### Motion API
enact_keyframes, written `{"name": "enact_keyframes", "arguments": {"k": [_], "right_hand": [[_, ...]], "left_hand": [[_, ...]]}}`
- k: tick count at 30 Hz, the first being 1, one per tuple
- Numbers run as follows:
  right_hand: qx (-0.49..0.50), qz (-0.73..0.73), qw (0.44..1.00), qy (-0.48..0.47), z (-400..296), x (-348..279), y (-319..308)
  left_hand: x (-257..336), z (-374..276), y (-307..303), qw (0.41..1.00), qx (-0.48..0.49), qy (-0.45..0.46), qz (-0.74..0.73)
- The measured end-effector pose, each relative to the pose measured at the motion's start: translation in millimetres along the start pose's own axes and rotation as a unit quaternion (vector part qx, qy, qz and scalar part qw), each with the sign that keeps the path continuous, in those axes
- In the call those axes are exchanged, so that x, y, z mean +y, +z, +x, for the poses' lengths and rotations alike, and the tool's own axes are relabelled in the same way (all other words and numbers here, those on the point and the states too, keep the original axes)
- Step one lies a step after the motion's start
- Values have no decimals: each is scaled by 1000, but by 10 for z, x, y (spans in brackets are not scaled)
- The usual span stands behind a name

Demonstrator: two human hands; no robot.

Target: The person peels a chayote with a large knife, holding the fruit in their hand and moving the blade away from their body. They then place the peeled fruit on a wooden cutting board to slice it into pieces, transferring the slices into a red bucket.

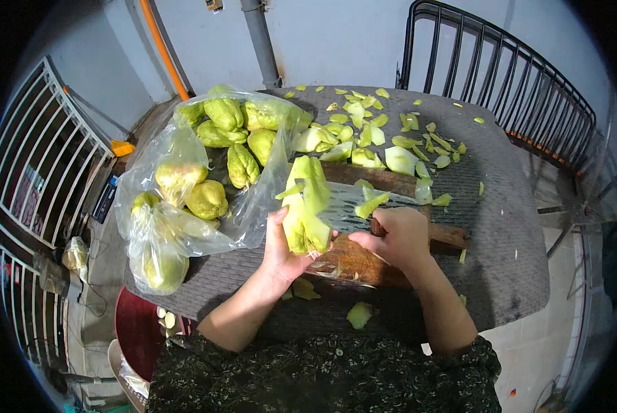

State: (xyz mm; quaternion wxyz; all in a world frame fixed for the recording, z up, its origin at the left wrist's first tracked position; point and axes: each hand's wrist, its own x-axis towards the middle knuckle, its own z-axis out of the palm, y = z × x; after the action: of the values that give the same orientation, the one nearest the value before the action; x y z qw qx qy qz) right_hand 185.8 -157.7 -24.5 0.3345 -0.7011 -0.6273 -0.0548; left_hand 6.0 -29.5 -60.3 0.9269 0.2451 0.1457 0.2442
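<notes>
Upright in my left hand [282,248] is a partly peeled chayote [308,206], its lower end resting on my palm. My right hand [399,235] grips the dark wooden handle of a knife [344,206], whose broad wet blade extends left toward the chayote; the blade's far end is hard to make out behind the fruit. A piece of green peel [372,204] lies over the blade near my right hand. Beneath both hands is a wooden cutting board [370,266]. Peelings and cut chunks [400,160] lie beyond the board.
A clear plastic bag [252,222] of whole chayotes [242,165] covers the left of the grey textured table [515,268]. A dark red basin [135,330] stands below the table's left edge. Behind the table at right is a black metal railing [494,67].
</notes>
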Motion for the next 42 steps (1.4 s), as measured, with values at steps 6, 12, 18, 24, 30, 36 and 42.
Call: {"name": "enact_keyframes", "arguments": {"k": [6,12,18,24,30,36,42], "right_hand": [[-15,22,999,-24,-24,-219,-93],[-12,-14,997,79,-15,-36,-129],[81,-22,964,254,84,577,-275],[-4,120,993,8,-88,-262,-174],[-30,68,988,-132,-197,-543,-150],[-78,54,995,-41,-74,-321,-100],[3,-38,996,80,58,111,-47]], "left_hand": [[-108,-16,79,997,65,43,-15],[-97,-68,27,992,-82,-43,81],[-121,-184,148,997,-62,-36,-12],[-133,-56,42,986,-22,-36,-161],[-179,-97,-164,984,-59,-46,-162],[-154,-80,-75,986,-77,-60,-134],[-78,-26,45,984,-78,-82,-134]]}}
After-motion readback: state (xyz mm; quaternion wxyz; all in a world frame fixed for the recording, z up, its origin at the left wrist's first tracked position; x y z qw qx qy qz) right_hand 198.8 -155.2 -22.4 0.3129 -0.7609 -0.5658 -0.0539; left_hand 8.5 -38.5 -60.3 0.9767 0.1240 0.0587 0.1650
